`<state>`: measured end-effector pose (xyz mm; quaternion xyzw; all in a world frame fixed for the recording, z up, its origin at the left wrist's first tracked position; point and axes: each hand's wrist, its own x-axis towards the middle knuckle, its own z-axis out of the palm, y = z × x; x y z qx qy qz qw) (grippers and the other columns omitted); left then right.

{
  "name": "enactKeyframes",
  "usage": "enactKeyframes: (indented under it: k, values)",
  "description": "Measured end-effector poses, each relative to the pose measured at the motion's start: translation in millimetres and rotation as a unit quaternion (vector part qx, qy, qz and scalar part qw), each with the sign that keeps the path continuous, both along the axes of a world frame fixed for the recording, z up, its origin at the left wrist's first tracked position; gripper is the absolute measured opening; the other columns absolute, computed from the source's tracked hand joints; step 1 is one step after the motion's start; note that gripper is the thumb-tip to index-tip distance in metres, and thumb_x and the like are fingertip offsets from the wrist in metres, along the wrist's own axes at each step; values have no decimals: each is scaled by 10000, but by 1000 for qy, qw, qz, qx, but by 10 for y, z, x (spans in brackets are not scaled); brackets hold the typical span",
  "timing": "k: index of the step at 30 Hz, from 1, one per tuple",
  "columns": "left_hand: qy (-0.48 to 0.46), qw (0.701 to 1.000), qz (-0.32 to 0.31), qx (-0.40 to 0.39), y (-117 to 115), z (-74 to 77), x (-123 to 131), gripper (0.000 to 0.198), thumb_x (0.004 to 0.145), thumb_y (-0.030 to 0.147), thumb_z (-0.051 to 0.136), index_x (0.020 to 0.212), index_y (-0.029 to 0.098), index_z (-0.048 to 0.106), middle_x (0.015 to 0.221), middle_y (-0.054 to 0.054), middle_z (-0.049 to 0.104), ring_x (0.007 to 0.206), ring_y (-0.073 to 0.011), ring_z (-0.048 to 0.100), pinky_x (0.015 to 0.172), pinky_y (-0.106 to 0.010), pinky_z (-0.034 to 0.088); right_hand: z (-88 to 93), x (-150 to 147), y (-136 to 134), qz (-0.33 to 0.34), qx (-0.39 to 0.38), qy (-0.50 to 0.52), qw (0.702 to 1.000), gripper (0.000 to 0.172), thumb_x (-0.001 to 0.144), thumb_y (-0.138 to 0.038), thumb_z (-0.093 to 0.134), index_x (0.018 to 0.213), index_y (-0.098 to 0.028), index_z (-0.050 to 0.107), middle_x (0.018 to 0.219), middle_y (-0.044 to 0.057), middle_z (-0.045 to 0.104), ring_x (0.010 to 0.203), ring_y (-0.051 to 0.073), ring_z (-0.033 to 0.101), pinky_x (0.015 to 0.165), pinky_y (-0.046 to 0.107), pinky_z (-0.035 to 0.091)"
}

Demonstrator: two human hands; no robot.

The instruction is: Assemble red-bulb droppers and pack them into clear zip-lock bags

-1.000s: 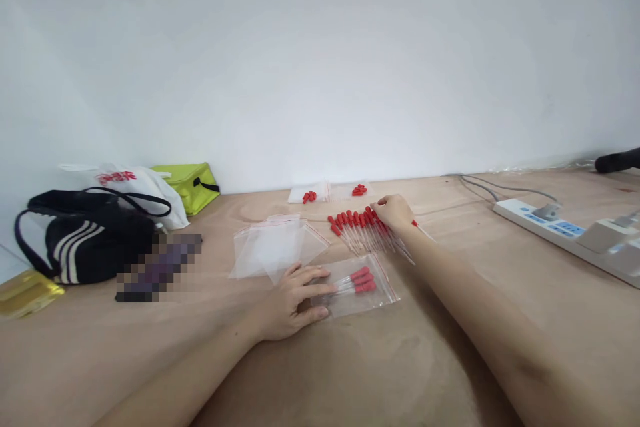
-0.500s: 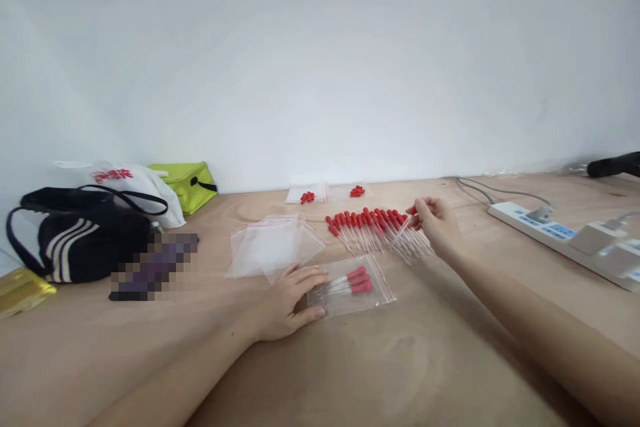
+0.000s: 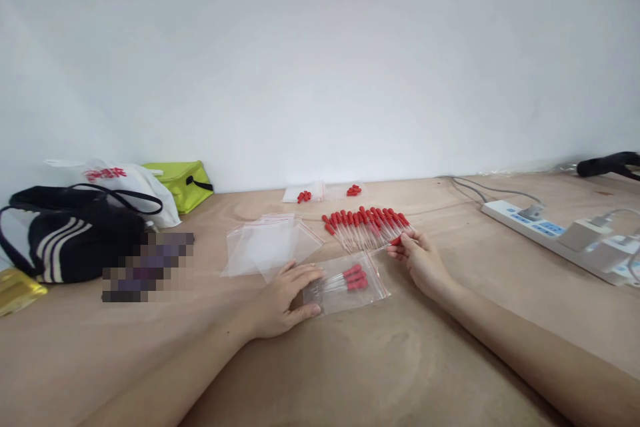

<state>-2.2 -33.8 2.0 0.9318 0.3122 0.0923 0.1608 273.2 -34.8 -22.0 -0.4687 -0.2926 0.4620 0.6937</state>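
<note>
My left hand [image 3: 286, 297] lies with fingers spread on the left end of a clear zip bag [image 3: 347, 285], pinning it to the wooden table [image 3: 380, 360]. Inside the bag are three red-capped droppers [image 3: 354, 277]. My right hand [image 3: 423, 261] is at the bag's right corner, its fingers pinched on one red-capped dropper [image 3: 395, 241] that points toward the bag's mouth. A row of several loose red-capped droppers [image 3: 367, 224] lies just beyond both hands.
A stack of clear zip bags [image 3: 270, 247] lies left of the droppers. Two small bags with red caps [image 3: 327, 193] sit by the wall. A black striped bag [image 3: 75, 230], white plastic bag [image 3: 125, 180] and green pouch [image 3: 183, 181] stand far left. A white power strip [image 3: 555, 237] runs along the right.
My right hand left the dropper row, swung right with one dropper, then came down to the right corner of the bag. My left hand stayed on the bag.
</note>
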Motion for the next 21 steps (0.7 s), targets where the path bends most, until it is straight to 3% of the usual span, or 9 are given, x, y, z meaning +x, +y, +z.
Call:
enactKeyframes:
  k: [4,7,10,13,16,18,21]
  values:
    - [1,1000,4,2,-9,3,1,512,841,419,442,1287,219,288,1323,-64,394,1225,-220,330,1052,-451,146,-9,-143,-84,112,8,-14,994,301,638,-374,655,752,-197,439,686,-20,605,592,105,606,542,218,489]
    - [5,1000,4,2,-15,17,11,510,845,418,435,1292,228,278,1330,-60,385,1228,-217,325,1052,-452,146,-7,-188,-123,174,-1,-104,979,327,615,-409,665,760,-187,473,588,-34,575,459,90,540,385,186,394]
    - [6,1000,4,8,-15,24,14,507,848,414,432,1294,230,277,1330,-60,384,1230,-218,320,1052,-451,150,-32,-179,-116,190,-2,-215,958,314,611,-423,658,749,-178,518,466,-57,504,369,68,435,332,176,300]
    - [2,1000,4,11,-13,19,11,507,846,412,437,1291,227,280,1329,-58,386,1229,-217,323,1052,-442,159,-78,-161,-62,184,34,-311,932,285,607,-418,659,722,-169,578,593,-8,578,430,76,469,399,208,370]
    - [-3,1000,0,7,-15,18,11,503,848,408,435,1292,233,273,1328,-53,390,1225,-214,331,1055,-442,152,-112,-169,17,197,78,-342,916,301,621,-443,640,737,-165,638,830,60,634,662,144,588,603,278,475]
    - [-2,1000,0,6,-18,23,13,502,850,406,432,1294,238,270,1332,-52,384,1228,-215,328,1053,-449,151,-123,-187,70,257,71,-315,911,357,649,-485,596,779,-158,655,815,69,655,732,176,612,691,318,483]
    - [1,1000,3,6,-21,32,17,501,846,408,436,1288,229,284,1332,-60,385,1228,-218,326,1050,-449,160,-136,-208,133,297,32,-311,902,411,669,-523,548,779,-145,668,706,61,671,680,189,624,667,328,488]
